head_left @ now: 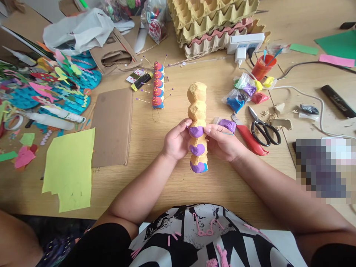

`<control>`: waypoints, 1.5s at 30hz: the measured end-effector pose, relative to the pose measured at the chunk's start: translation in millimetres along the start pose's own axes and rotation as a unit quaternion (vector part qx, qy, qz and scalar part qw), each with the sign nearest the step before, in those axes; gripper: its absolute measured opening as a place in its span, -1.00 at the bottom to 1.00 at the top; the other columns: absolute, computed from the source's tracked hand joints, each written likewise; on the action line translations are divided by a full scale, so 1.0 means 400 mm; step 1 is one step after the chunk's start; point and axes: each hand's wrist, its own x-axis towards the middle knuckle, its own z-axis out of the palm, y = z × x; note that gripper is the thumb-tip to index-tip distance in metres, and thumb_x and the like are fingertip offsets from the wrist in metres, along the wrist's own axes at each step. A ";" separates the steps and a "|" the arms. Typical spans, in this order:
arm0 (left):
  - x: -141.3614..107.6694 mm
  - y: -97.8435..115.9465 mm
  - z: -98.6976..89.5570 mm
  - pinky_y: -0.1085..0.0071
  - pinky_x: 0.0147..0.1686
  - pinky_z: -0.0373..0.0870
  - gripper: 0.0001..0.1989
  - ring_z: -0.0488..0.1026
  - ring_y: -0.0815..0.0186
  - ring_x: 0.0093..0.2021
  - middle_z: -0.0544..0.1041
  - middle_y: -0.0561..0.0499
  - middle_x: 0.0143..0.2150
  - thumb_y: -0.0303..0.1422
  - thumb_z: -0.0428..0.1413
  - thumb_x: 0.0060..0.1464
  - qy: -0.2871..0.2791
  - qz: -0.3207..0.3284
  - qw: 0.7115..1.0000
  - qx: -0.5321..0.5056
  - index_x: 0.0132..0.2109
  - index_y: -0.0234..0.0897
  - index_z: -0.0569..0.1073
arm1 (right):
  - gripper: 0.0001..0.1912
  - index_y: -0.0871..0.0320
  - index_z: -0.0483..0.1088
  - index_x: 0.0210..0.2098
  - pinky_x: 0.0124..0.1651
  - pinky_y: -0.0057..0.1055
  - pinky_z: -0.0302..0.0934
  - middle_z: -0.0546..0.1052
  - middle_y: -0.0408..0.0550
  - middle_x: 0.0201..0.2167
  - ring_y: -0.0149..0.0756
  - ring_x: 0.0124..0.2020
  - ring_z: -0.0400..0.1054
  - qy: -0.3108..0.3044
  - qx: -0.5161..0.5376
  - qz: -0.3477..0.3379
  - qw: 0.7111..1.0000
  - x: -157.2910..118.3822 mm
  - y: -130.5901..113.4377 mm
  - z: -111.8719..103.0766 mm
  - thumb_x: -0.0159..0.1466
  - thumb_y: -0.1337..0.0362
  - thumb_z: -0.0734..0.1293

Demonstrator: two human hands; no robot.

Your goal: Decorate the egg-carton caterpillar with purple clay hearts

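Upright before me is an egg-carton strip (197, 118), a row of yellow-orange bumps. Purple clay (197, 149) covers parts of the lower bumps, and a bit of blue shows at the bottom end. My left hand (178, 140) grips its left edge with the thumb on the front. From the other side my right hand (224, 141) holds the right edge, thumb beside the topmost purple patch. A thin teal stick (228, 133) shows by the right fingers. Behind that hand lies a packet of purple clay (226, 125).
Scissors (263, 128) and a red-handled cutter (251, 139) lie to the right, near clay packets (236, 102) and an orange cup (263, 68). A red-and-blue caterpillar (158, 85) stands ahead. Cardboard (112, 126) and yellow paper (69, 168) lie left; egg trays (214, 26) are stacked behind.
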 end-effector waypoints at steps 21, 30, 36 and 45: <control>0.006 -0.004 -0.001 0.39 -0.30 0.52 -0.79 0.54 0.30 -0.37 0.51 0.09 -0.39 -0.32 0.25 0.25 -0.002 -0.004 1.000 -0.018 -0.31 -0.17 0.38 | -0.57 0.12 0.60 -0.37 -0.31 -0.37 0.30 0.53 -0.17 -0.47 -0.35 -0.43 0.35 0.017 -0.002 -0.019 1.000 0.000 0.002 0.013 0.04 -0.01 0.74; 0.005 -0.002 0.012 0.39 -0.30 0.47 -0.78 0.52 0.30 -0.39 0.51 0.09 -0.40 -0.33 0.21 0.29 0.017 0.002 1.000 0.000 -0.34 -0.18 0.38 | -0.62 0.09 0.61 -0.36 -0.28 -0.33 0.33 0.54 -0.16 -0.44 -0.31 -0.41 0.37 0.023 -0.001 -0.019 1.000 -0.004 -0.001 0.013 0.08 -0.01 0.72; 0.004 -0.004 0.004 0.37 -0.27 0.47 -0.79 0.54 0.28 -0.35 0.54 0.08 -0.37 -0.34 0.23 0.28 -0.013 0.004 1.000 0.027 -0.34 -0.18 0.41 | -0.61 0.09 0.63 -0.34 -0.26 -0.33 0.35 0.59 -0.13 -0.44 -0.30 -0.40 0.40 -0.005 -0.013 -0.003 1.000 -0.007 -0.007 0.013 0.09 -0.03 0.71; 0.003 0.000 -0.002 0.39 -0.32 0.46 -0.78 0.52 0.29 -0.39 0.50 0.09 -0.40 -0.35 0.26 0.28 -0.029 0.005 0.999 0.041 -0.33 -0.19 0.42 | -0.61 0.06 0.65 -0.34 -0.22 -0.30 0.41 0.62 -0.13 -0.43 -0.26 -0.38 0.45 -0.028 -0.023 -0.002 0.999 -0.013 -0.015 0.018 0.07 -0.04 0.73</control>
